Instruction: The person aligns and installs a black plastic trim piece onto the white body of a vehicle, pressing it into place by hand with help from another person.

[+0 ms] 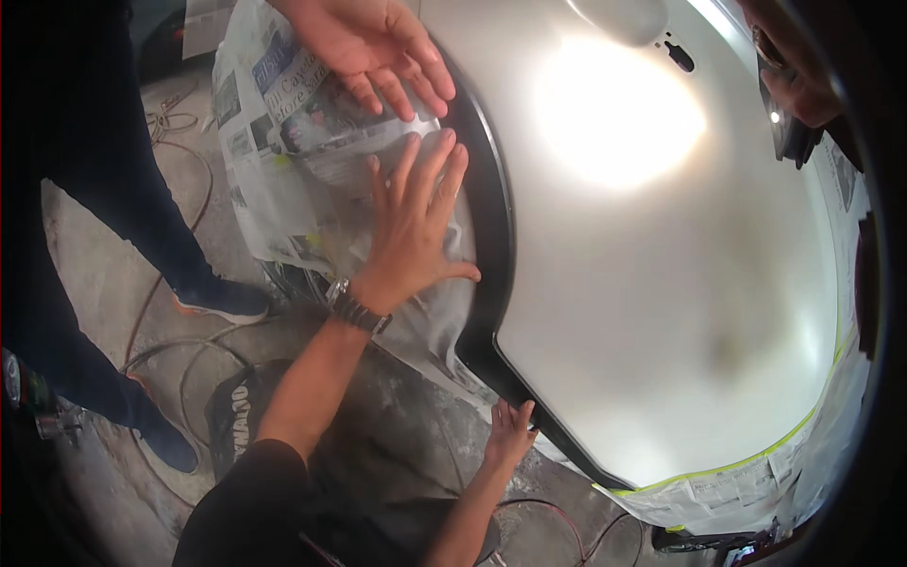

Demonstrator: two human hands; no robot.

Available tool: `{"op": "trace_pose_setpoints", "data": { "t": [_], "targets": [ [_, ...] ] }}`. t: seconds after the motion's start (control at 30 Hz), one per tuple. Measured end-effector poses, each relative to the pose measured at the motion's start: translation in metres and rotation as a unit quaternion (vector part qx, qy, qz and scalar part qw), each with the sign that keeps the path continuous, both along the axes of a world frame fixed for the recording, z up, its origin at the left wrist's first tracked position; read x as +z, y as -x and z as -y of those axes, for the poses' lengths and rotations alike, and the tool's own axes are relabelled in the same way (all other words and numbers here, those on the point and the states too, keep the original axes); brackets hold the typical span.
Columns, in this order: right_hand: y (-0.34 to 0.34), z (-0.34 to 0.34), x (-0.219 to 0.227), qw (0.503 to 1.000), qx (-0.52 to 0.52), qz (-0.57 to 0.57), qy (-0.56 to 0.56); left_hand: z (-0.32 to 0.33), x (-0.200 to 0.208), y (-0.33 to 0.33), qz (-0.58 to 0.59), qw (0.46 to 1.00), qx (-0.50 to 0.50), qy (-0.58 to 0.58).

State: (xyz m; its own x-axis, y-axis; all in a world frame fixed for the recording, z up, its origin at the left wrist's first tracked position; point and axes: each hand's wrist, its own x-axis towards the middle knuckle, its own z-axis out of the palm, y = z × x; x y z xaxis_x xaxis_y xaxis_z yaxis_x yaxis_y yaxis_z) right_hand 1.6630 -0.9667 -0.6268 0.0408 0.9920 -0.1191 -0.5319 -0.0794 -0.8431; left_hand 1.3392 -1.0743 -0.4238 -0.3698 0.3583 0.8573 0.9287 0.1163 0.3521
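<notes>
A long curved black trim strip (498, 217) runs along the edge of a glossy pale silver car body panel (652, 312). My left hand (411, 231) is open, fingers spread over the clear masking film beside the strip. Its thumb reaches to the strip's inner edge. Lower down, my right hand (511, 433) grips the lower stretch of the strip, fingertips at its edge; its underside is hidden. Above my left hand, another person's open hand (387, 61) hovers over the newspaper and film (302, 123), fingertips near the strip.
A person in dark trousers (104, 189) stands at the left. Another person's hand (801, 94) is at the upper right. Hoses (194, 345) cross the concrete floor. Newspaper with yellow-green tape (737, 487) masks the panel's lower edge. A black bag-like item (236, 406) lies near my left arm.
</notes>
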Motion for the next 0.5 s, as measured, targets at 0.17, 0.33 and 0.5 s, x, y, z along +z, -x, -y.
{"op": "trace_pose_setpoints", "data": {
  "t": [0.17,0.33,0.5],
  "targets": [
    [-0.0022,-0.0056,-0.0077,0.999,0.014,0.028,-0.017,0.0020,-0.0023,0.0020,0.002,1.000,-0.009,-0.010],
    [-0.0026,-0.0040,-0.0040,0.999,0.031,0.021,-0.031,-0.0001,-0.0027,0.0015,0.002,1.000,-0.013,-0.022],
    [-0.0022,-0.0056,-0.0028,0.999,0.022,0.037,-0.025,0.0006,-0.0009,0.0013,0.006,1.000,-0.017,-0.016]
  ]
}}
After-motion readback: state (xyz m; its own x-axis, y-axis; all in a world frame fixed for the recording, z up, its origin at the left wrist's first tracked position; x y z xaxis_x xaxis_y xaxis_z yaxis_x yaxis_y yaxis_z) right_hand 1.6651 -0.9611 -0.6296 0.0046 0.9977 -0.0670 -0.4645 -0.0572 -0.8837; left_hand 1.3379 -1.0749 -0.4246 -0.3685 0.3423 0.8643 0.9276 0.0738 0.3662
